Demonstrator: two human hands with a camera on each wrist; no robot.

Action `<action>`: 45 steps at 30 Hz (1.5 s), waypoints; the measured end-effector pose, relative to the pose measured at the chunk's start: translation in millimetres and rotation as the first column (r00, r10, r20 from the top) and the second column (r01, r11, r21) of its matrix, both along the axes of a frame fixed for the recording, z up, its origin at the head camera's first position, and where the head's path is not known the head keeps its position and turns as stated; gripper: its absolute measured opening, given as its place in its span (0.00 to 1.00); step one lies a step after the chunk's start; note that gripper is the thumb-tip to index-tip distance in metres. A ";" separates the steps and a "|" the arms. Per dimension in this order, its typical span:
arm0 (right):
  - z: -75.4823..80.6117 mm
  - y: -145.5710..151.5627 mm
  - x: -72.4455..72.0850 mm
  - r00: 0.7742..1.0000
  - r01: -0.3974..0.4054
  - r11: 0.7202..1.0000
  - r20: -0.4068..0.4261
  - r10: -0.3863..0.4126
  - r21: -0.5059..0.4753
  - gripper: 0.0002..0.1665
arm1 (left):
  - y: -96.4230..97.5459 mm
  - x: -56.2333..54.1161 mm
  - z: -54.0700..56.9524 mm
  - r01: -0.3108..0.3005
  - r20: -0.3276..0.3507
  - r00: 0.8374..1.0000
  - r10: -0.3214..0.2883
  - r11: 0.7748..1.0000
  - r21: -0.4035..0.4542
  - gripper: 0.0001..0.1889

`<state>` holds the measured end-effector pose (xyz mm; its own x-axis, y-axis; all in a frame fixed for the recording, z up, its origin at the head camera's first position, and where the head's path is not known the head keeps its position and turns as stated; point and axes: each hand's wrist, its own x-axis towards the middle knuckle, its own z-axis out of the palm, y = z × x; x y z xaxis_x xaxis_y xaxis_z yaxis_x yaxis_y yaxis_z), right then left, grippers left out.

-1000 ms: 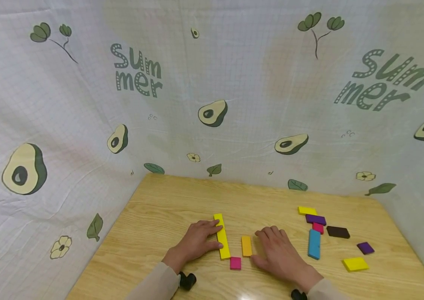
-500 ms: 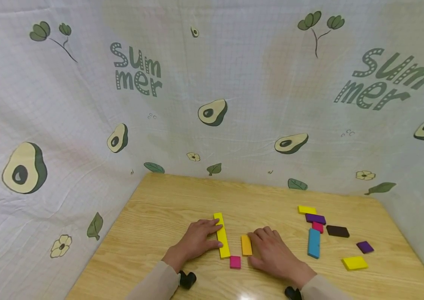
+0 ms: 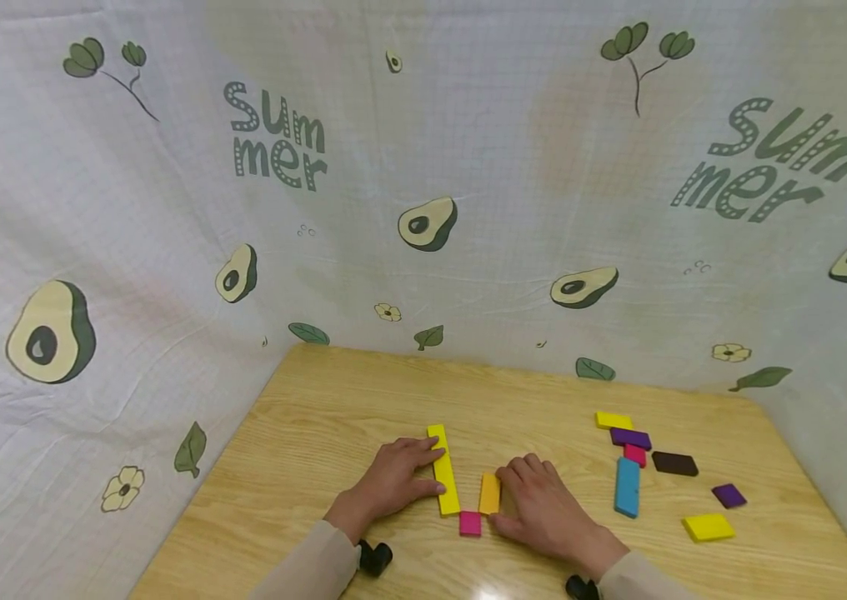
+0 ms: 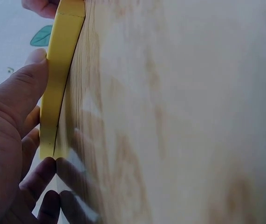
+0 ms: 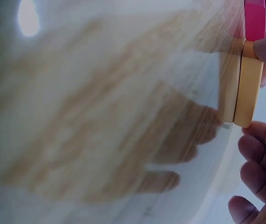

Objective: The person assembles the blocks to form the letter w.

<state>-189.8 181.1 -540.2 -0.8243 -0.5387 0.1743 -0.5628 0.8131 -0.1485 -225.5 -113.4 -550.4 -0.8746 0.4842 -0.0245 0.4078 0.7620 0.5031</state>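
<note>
My left hand (image 3: 392, 482) rests on a long yellow block (image 3: 443, 479), its thumb and fingertips touching the left side and top. In the left wrist view the thumb lies against this same block (image 4: 58, 84). My right hand (image 3: 543, 507) pinches a short orange block (image 3: 489, 493) by its ends, thumb at the near end and index finger at the far end. The right wrist view shows the orange block (image 5: 248, 91) close to the pink piece. A small pink square block (image 3: 470, 524) lies between the near ends of the yellow and orange blocks.
To the right lie a yellow block (image 3: 613, 420), a purple block (image 3: 630, 438), a pink block (image 3: 635, 455) and a blue block (image 3: 627, 487) in a chain. Nearby are a dark brown block (image 3: 674, 463), a purple piece (image 3: 729, 496) and another yellow block (image 3: 709, 527). A patterned cloth (image 3: 498, 150) surrounds the table.
My right hand has moved left onto the orange block and gripped it. The block has shifted slightly left and tilted, its near end now by the pink square. My left hand stays put.
</note>
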 end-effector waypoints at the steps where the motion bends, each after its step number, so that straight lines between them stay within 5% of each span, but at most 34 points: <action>1: -0.2 -0.1 0.1 1.000 0.000 1.000 -0.002 0.000 0.002 0.35 | 0.0 -0.1 -0.1 0.001 0.001 1.000 -0.001 1.000 0.000 0.33; 32: 2.3 3.6 2.6 1.000 0.022 1.000 0.004 -0.022 -0.015 0.37 | 0.9 2.2 2.1 -0.002 0.005 1.000 0.002 1.000 -0.013 0.33; 39: 5.4 22.8 -7.8 0.984 0.155 0.984 -0.071 -0.161 -0.085 0.36 | 0.6 3.4 0.9 -0.001 -0.004 1.000 0.001 1.000 -0.014 0.33; 45: 9.6 66.7 -30.9 0.917 0.340 0.926 -0.161 -0.365 -0.162 0.40 | 1.4 2.4 2.2 -0.003 0.006 1.000 0.003 1.000 -0.014 0.33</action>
<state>-220.7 247.8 -530.7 -0.9029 -0.1814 0.3896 -0.2701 0.9447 -0.1861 -223.0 -112.1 -548.2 -0.8759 0.4811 -0.0362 0.4027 0.7703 0.4944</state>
